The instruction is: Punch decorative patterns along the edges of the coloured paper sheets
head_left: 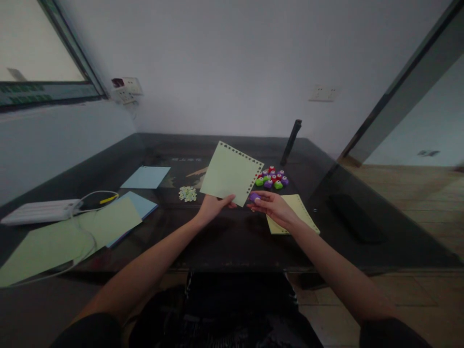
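My left hand pinches the lower edge of a pale green paper square and holds it up above the dark table. Small shapes are punched along the sheet's top and right edges. My right hand grips a small purple paper punch just right of the sheet's lower corner. Under my right wrist lies a yellow sheet with a punched edge. A cluster of red, green and purple punches sits behind the held sheet. A small heap of punched paper bits lies to the left.
Light blue paper and overlapping green and blue sheets lie at the left, with a white power strip and cable. A black rod leans at the back. A dark flat object lies at the right.
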### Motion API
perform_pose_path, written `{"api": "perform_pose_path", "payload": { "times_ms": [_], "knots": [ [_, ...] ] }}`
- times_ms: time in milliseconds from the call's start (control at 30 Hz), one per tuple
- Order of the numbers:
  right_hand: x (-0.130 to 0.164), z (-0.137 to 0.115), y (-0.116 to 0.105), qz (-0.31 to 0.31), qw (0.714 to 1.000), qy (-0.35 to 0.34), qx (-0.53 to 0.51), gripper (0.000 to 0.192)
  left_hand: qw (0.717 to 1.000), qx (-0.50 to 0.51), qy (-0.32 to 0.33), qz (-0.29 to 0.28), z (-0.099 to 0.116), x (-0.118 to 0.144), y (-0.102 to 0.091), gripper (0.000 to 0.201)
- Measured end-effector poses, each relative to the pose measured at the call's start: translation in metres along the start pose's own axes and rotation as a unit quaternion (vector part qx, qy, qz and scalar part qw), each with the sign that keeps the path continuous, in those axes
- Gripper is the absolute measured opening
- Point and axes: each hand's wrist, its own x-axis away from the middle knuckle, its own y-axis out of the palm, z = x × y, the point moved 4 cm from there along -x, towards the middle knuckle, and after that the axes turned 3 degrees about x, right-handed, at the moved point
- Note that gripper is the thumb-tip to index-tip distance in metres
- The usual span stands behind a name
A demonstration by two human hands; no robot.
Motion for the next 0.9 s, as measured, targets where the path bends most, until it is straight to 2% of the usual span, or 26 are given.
{"api": "perform_pose_path", "payload": {
  "times_ms": [367,633,900],
  "knots": [
    [-0.001,0.003,0.004,0.02,1.0,0.001,0.007,0.039,1.0,-0.005,0.001,-0.023,-0.007,0.0,0.003,0.02],
    [0.0,0.008,0.008,0.056,0.996,-0.004,0.063,0.04,0.999,-0.022,0.014,-0.029,-0.005,0.003,0.006,0.019],
    [0.001,0.008,0.012,0.058,0.994,-0.016,0.095,0.031,0.998,-0.043,-0.003,-0.038,-0.005,0.005,0.011,0.016]
  ]
}}
